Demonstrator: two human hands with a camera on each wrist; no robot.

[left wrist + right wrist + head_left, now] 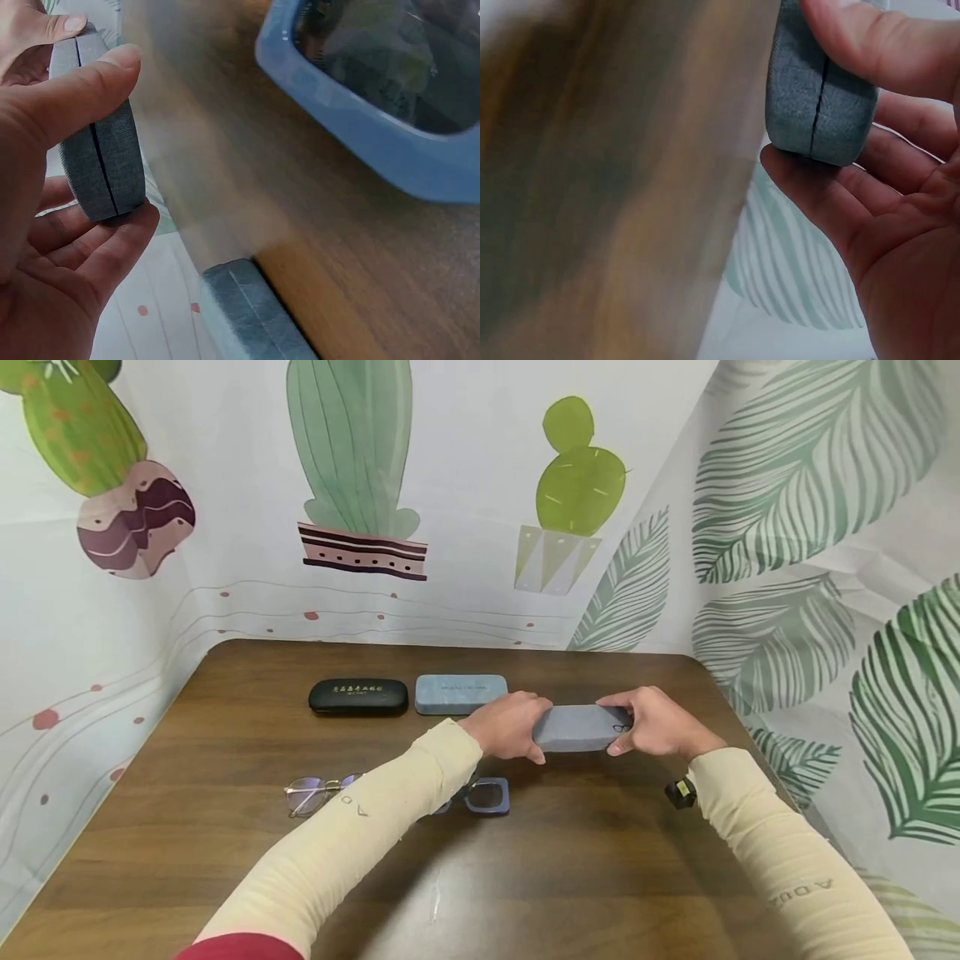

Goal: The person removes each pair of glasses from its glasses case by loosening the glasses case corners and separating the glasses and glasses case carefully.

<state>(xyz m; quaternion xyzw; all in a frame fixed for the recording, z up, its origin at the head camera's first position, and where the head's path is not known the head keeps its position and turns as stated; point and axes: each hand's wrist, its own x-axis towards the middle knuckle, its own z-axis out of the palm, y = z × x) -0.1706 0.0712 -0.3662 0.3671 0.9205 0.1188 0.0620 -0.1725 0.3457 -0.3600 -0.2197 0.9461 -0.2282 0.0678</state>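
A grey glasses case (576,728) with a small spectacles mark near its right end is held between both hands. My left hand (513,727) grips its left end, and my right hand (654,722) grips the right end. In the left wrist view the thumb lies across the closed seam of the grey case (118,161), with fingers under its edge. The right wrist view has the thumb on the other end of the case (817,112) and fingers beneath. Nearer me lie sunglasses (504,797) with a blue frame, partly hidden by the left forearm.
Along the back of the wooden table (570,893) sit a black glasses case (358,697) and a light blue glasses case (460,693). Thin-rimmed glasses (306,797) lie at left, partly behind the left sleeve. A patterned cloth (480,485) hangs behind the table.
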